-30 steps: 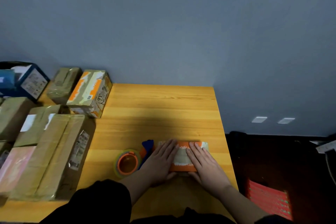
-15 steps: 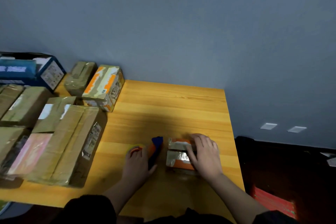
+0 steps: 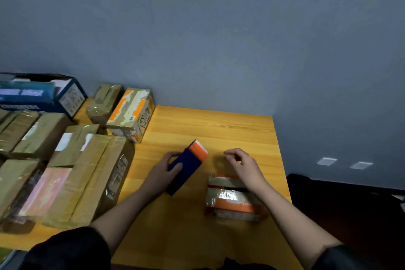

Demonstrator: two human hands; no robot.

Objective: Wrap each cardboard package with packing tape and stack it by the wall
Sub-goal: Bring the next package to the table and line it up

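Note:
A small orange package (image 3: 232, 203), partly covered in shiny clear tape, lies on the wooden table (image 3: 219, 125) near its right edge. My left hand (image 3: 161, 172) grips a dark blue tape dispenser (image 3: 186, 166) with an orange front, lifted and tilted left of the package. My right hand (image 3: 245, 166) hovers above the package's far end. Its thumb and fingers are curled in a pinch just right of the dispenser's front, seemingly on the end of a faint clear tape strip (image 3: 215, 161).
Several taped cardboard boxes (image 3: 87, 171) fill the table's left side. An orange-and-white box (image 3: 131, 112) and a smaller taped box (image 3: 104, 101) stand against the blue-grey wall, beside a blue carton (image 3: 43, 94). The dark floor drops off past the table's right edge.
Both hands left the package top. My left hand picked up the dispenser and raised it. My right hand lifted off the package toward the dispenser's front. The package now lies turned.

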